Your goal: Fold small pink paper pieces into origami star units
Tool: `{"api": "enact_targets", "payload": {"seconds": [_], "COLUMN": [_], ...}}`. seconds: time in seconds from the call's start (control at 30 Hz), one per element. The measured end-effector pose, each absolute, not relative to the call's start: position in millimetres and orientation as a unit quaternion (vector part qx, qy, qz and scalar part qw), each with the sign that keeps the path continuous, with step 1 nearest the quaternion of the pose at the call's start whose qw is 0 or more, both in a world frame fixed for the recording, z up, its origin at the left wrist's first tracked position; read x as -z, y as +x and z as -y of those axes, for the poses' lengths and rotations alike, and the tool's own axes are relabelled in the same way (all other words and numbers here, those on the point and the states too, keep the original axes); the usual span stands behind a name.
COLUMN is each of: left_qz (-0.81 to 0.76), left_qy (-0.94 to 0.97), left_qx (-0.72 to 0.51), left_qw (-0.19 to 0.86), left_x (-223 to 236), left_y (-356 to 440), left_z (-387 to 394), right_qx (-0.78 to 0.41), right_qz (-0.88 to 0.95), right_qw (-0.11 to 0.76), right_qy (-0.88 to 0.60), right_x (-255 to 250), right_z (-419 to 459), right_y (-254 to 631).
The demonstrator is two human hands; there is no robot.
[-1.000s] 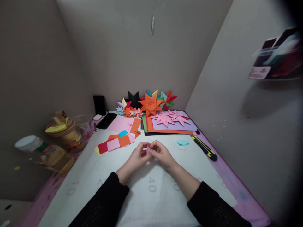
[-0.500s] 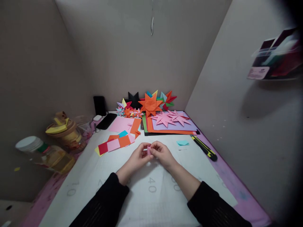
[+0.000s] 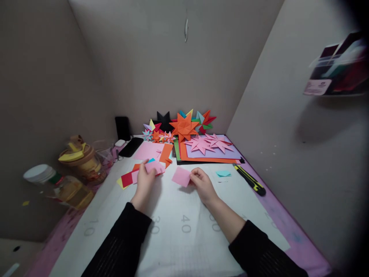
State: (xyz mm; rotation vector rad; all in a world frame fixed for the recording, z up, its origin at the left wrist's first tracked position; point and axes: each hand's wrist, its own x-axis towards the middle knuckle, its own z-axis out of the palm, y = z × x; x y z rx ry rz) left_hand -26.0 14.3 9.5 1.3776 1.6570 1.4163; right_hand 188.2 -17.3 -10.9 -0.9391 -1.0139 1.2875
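My right hand (image 3: 203, 184) pinches the edge of a pink paper square (image 3: 181, 176), held just above the white cutting mat (image 3: 178, 231). My left hand (image 3: 145, 180) has reached left to the row of small coloured paper squares (image 3: 127, 179) and its fingers close on another pink paper piece (image 3: 154, 167) there. Both forearms are in black sleeves.
Folded paper stars (image 3: 184, 127) and stacked coloured sheets (image 3: 211, 154) lie at the back. A yellow-black utility knife (image 3: 249, 179) and a small blue folded paper (image 3: 223, 174) lie right. A black phone (image 3: 131, 146) and jars (image 3: 82, 161) stand left. Walls close in on three sides.
My hands were together at the centre, working a small pink piece. Now they are apart: the left has moved to the paper squares, and the right holds a pink square.
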Motion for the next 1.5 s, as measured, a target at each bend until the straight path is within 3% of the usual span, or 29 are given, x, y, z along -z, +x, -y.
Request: {"api": "enact_targets", "payload": {"seconds": [0.1, 0.17, 0.2, 0.3, 0.37, 0.63, 0.87, 1.1, 1.5], "left_qz": [-0.653, -0.625, -0.604, -0.483, -0.434, -0.464, -0.421, -0.413, -0.434], "left_qy": [0.513, 0.548, 0.561, 0.569, 0.563, 0.466, 0.421, 0.480, 0.561], "left_qx": [-0.537, -0.540, -0.537, -0.470, -0.413, -0.449, -0.439, -0.438, -0.422], "left_qw": [0.148, 0.132, 0.181, 0.471, 0.569, 0.605, 0.672, 0.639, 0.565], "left_x": [-15, -18, -18, -16, -13, -14, -16, -18, -25], "left_y": [-37, -30, -24, -1, 10, 14, 14, 11, 17], "left_z": [-19, -16, -13, -2, 5, 9, 14, 12, 15], "right_qx": [-0.559, -0.567, -0.570, -0.576, -0.570, -0.461, -0.383, -0.424, -0.517], "right_qz": [0.426, 0.427, 0.432, 0.466, 0.488, 0.560, 0.657, 0.638, 0.476], "right_qw": [0.575, 0.567, 0.561, 0.531, 0.512, 0.558, 0.520, 0.503, 0.575], "right_qy": [-0.418, -0.418, -0.416, -0.411, -0.419, -0.404, -0.389, -0.400, -0.419], "right_x": [11, 9, 8, 4, 2, 8, 3, -5, 7], "right_z": [17, 17, 18, 19, 20, 18, 20, 22, 17], "right_y": [188, 187, 187, 186, 186, 188, 188, 190, 187]}}
